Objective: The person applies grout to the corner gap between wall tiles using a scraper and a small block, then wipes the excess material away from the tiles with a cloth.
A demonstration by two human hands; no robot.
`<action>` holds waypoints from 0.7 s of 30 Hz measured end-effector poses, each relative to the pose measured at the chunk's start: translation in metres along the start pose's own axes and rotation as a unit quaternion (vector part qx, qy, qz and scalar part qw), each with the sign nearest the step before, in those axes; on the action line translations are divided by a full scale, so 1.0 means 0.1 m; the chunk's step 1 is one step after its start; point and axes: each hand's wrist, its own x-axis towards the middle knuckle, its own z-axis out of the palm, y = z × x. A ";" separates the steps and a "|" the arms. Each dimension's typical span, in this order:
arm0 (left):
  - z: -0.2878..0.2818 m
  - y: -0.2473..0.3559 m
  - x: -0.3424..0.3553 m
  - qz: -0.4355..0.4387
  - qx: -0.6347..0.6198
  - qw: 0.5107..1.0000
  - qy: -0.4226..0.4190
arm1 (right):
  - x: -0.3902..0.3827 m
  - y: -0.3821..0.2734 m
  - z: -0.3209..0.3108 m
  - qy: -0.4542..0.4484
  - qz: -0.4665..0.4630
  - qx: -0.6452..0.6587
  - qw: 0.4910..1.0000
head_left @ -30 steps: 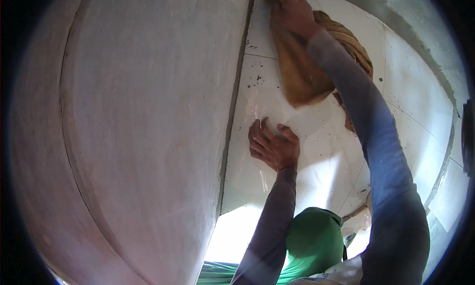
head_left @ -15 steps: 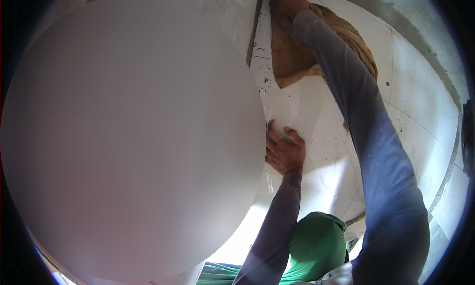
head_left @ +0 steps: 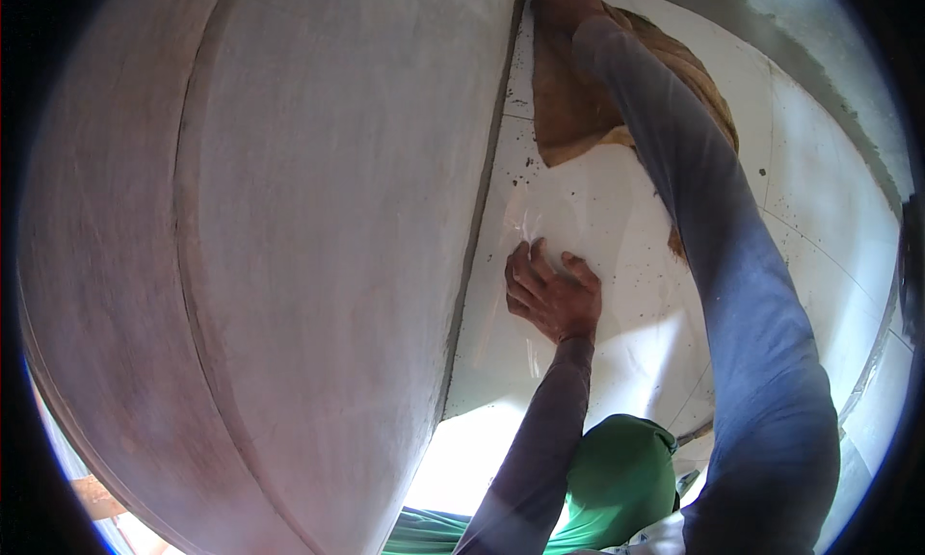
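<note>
At the upper middle of the head view, a brown cloth [head_left: 570,117] lies on the white tiled surface [head_left: 617,203], close beside the dark joint [head_left: 474,247] that borders the pale grey slab [head_left: 337,218]. Its near corner hangs to a loose point, and creased folds show beyond the right sleeve [head_left: 718,237], which crosses over it. Judged by drape, the material is soft, limp and fairly light (dampness, which would add weight, cannot be told); it should not be fragile. Bunched folds would give the surest hold, whereas a single loose edge would tend to trail; the glossy tiles probably offer it little friction.

The right hand [head_left: 568,4] rests at the cloth's far end, the arm extended forward almost straight. Its fingers are partly cut off by the picture's upper edge, so whether they pinch the fabric or merely press it cannot be told. The left hand [head_left: 556,290] is nearer the body, palm downward, with fingers moderately spread, bent at the knuckles and empty; their tips appear to touch the tiles, well apart from the cloth, perhaps as a prop.
</note>
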 end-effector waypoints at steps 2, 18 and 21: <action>-0.02 -0.04 -0.01 -0.008 -0.004 1.000 -0.010 | -0.03 -0.02 0.05 0.001 0.002 -0.002 1.000; 0.01 -0.05 0.01 -0.007 -0.008 1.000 -0.002 | -0.41 -0.09 0.17 0.056 -0.019 -0.019 0.998; -0.02 -0.07 0.02 -0.003 0.000 1.000 0.002 | -0.77 -0.22 0.30 0.109 -0.030 -0.037 0.993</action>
